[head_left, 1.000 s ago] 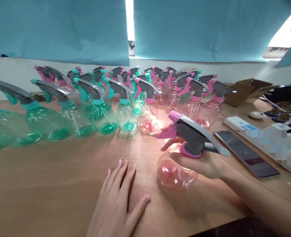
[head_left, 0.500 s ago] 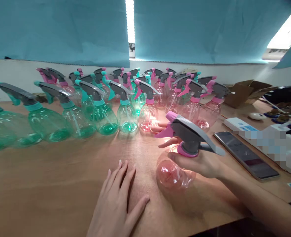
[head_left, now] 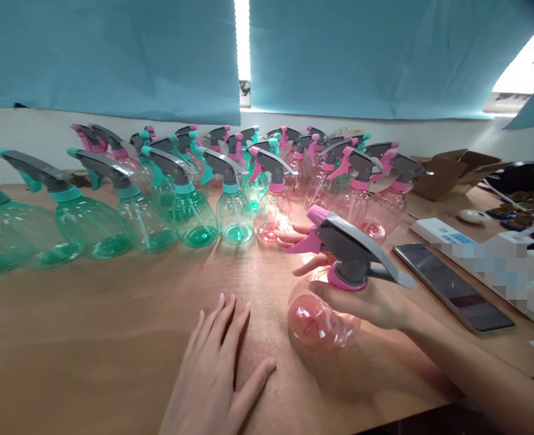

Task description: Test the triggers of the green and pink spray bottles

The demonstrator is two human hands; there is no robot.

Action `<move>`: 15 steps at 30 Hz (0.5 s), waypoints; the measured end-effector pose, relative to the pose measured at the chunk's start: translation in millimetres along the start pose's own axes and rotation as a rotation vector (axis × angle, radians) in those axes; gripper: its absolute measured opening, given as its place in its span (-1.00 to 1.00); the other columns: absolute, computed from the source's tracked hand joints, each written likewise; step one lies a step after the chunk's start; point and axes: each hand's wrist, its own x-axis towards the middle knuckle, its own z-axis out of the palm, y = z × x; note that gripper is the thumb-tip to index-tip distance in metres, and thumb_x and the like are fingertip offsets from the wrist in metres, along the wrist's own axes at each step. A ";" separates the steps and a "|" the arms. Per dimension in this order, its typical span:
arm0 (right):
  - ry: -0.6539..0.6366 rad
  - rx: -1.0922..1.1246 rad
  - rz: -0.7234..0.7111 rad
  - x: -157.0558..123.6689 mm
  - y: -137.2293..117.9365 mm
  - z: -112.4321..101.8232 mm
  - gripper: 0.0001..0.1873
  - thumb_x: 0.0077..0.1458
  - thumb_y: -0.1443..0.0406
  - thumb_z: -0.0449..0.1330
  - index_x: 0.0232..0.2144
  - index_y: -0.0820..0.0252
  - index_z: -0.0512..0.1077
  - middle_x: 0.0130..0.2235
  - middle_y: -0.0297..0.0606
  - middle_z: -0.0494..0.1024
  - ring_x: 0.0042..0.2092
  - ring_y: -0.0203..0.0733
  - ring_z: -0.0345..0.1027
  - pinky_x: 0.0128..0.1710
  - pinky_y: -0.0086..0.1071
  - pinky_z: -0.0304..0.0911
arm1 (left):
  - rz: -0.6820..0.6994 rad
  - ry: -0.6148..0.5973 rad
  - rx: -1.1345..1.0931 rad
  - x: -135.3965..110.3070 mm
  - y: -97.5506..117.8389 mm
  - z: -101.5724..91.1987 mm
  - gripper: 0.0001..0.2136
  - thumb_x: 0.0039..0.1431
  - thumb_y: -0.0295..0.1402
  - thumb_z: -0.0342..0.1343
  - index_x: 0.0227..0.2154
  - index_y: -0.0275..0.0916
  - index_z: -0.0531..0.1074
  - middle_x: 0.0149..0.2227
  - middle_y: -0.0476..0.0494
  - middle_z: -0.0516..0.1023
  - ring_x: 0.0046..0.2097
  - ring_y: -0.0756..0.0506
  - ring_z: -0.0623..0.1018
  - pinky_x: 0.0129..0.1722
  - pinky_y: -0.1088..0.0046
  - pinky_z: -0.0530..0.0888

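From where I stand, the person's right hand (head_left: pixel 380 302) has its grip clamped round the neck of a pink spray bottle (head_left: pixel 324 323), just under the pink collar, thumb along the near side and the other fingers reaching past the far side. The bottle is at the right of the middle of the table (head_left: pixel 113 326), close to the person. Its pink nozzle and trigger point left, and its grey handle slants down to the right, over the back of the hand. I can't tell whether its base touches the wood.

The left hand (head_left: pixel 215 368) lies palm down on the table, to the left of that bottle and apart from it. Its grip is loose, the fingers slightly spread and the thumb well out to the side, with nothing in it.

Beyond the hands stands a crowd of bottles. Green bottles (head_left: pixel 199 214) with turquoise collars line the front on the left and centre; pink bottles (head_left: pixel 378 208) gather on the right, with both colours mixed behind. The right fingertips come near the closest pink one, though I can't see whether they touch it.

To the right of the gripped bottle lie a phone (head_left: pixel 452 287) and a white power strip (head_left: pixel 448 234), and farther back a white mouse (head_left: pixel 473 215) and a cardboard box (head_left: pixel 448 175). Blue cloth (head_left: pixel 104 54) hangs above.
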 end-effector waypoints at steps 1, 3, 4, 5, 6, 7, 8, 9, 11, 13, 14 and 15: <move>-0.003 0.010 0.001 0.0 0.0 -0.1 -0.38 -0.02 0.33 0.13 0.14 -0.01 0.29 -0.09 -0.23 0.59 -0.21 -0.06 0.56 -0.23 -0.25 0.48 | 0.000 -0.001 0.000 -0.1 0.1 -0.1 -0.45 0.26 -0.06 0.00 0.22 -0.20 0.10 0.24 -0.28 0.28 0.24 -0.32 0.28 0.17 -0.03 0.28; -0.015 0.030 -0.002 -0.1 0.1 -0.2 -0.38 -0.01 0.35 0.13 0.15 -0.02 0.28 -0.06 -0.24 0.58 -0.18 -0.07 0.56 -0.21 -0.28 0.48 | 0.000 0.004 0.001 -0.1 -0.1 -0.1 -0.45 0.26 -0.05 0.01 0.21 -0.20 0.11 0.24 -0.28 0.28 0.24 -0.33 0.28 0.17 -0.02 0.28; -0.020 0.037 -0.004 0.0 0.1 -0.3 -0.38 0.00 0.35 0.13 0.15 -0.02 0.28 -0.04 -0.25 0.57 -0.18 -0.09 0.56 -0.20 -0.29 0.48 | 0.000 0.006 0.001 0.0 -0.2 0.0 -0.45 0.26 -0.05 0.01 0.21 -0.20 0.12 0.24 -0.29 0.28 0.24 -0.33 0.28 0.17 -0.02 0.28; -0.025 0.038 -0.008 0.0 0.3 -0.4 -0.38 0.01 0.36 0.14 0.16 -0.03 0.28 -0.03 -0.26 0.57 -0.18 -0.10 0.56 -0.19 -0.30 0.47 | -0.001 0.008 0.001 0.1 -0.4 0.1 -0.45 0.26 -0.05 0.01 0.21 -0.21 0.12 0.24 -0.29 0.28 0.24 -0.33 0.28 0.16 -0.03 0.28; -0.027 0.039 -0.012 0.2 0.6 -0.5 -0.39 0.01 0.36 0.13 0.15 -0.04 0.28 -0.03 -0.26 0.56 -0.18 -0.12 0.56 -0.18 -0.31 0.47 | 0.000 0.010 0.000 0.2 -0.6 0.1 -0.45 0.26 -0.05 0.01 0.21 -0.21 0.13 0.23 -0.29 0.29 0.24 -0.33 0.29 0.16 -0.03 0.28; -0.030 0.037 -0.016 0.3 0.9 -0.5 -0.40 0.02 0.36 0.13 0.15 -0.04 0.28 -0.02 -0.27 0.56 -0.19 -0.13 0.56 -0.17 -0.31 0.47 | 0.000 0.010 -0.002 0.4 -0.8 0.1 -0.45 0.26 -0.05 0.01 0.21 -0.21 0.13 0.23 -0.29 0.29 0.24 -0.33 0.29 0.16 -0.03 0.29; -0.033 0.032 -0.020 0.5 1.2 -0.5 -0.42 0.03 0.36 0.13 0.14 -0.04 0.29 -0.02 -0.27 0.56 -0.19 -0.14 0.56 -0.16 -0.30 0.47 | -0.001 0.011 -0.005 0.5 -0.9 0.1 -0.45 0.26 -0.05 0.01 0.21 -0.21 0.13 0.23 -0.29 0.29 0.24 -0.33 0.29 0.16 -0.03 0.28; -0.035 0.025 -0.024 0.7 1.5 -0.5 -0.44 0.04 0.35 0.13 0.13 -0.04 0.31 -0.03 -0.27 0.57 -0.19 -0.14 0.56 -0.15 -0.29 0.46 | -0.003 0.011 -0.009 0.6 -0.9 0.0 -0.45 0.26 -0.05 0.01 0.21 -0.21 0.13 0.23 -0.29 0.29 0.24 -0.33 0.29 0.16 -0.03 0.28; -0.040 0.019 -0.031 1.0 1.7 -0.5 -0.47 0.05 0.34 0.13 0.10 -0.03 0.34 -0.07 -0.28 0.59 -0.20 -0.12 0.56 -0.15 -0.27 0.47 | -0.005 0.009 -0.014 0.7 -0.6 -0.3 -0.45 0.26 -0.05 0.01 0.21 -0.20 0.13 0.23 -0.28 0.29 0.24 -0.33 0.29 0.17 -0.03 0.27; -0.036 0.007 -0.025 1.0 1.2 -0.7 -0.48 0.04 0.33 0.13 0.08 -0.03 0.36 -0.12 -0.29 0.61 -0.21 -0.10 0.56 -0.17 -0.25 0.47 | -0.003 0.006 -0.015 0.7 -0.2 -0.5 -0.45 0.25 -0.06 0.02 0.21 -0.21 0.14 0.23 -0.28 0.29 0.24 -0.33 0.28 0.17 -0.02 0.27; -0.028 -0.002 -0.021 1.0 0.8 -0.8 -0.48 0.03 0.34 0.13 0.08 -0.04 0.36 -0.13 -0.29 0.62 -0.22 -0.09 0.56 -0.19 -0.24 0.48 | 0.001 0.005 -0.014 0.7 -0.1 -0.5 -0.45 0.25 -0.06 0.02 0.21 -0.21 0.14 0.23 -0.28 0.30 0.24 -0.33 0.29 0.17 -0.02 0.27; -0.020 -0.010 -0.015 1.0 0.3 -1.0 -0.48 0.02 0.34 0.14 0.07 -0.04 0.37 -0.14 -0.29 0.62 -0.22 -0.09 0.56 -0.20 -0.24 0.48 | 0.003 0.005 -0.012 0.7 0.0 -0.5 -0.45 0.25 -0.06 0.02 0.21 -0.21 0.14 0.23 -0.29 0.30 0.24 -0.33 0.29 0.17 -0.02 0.27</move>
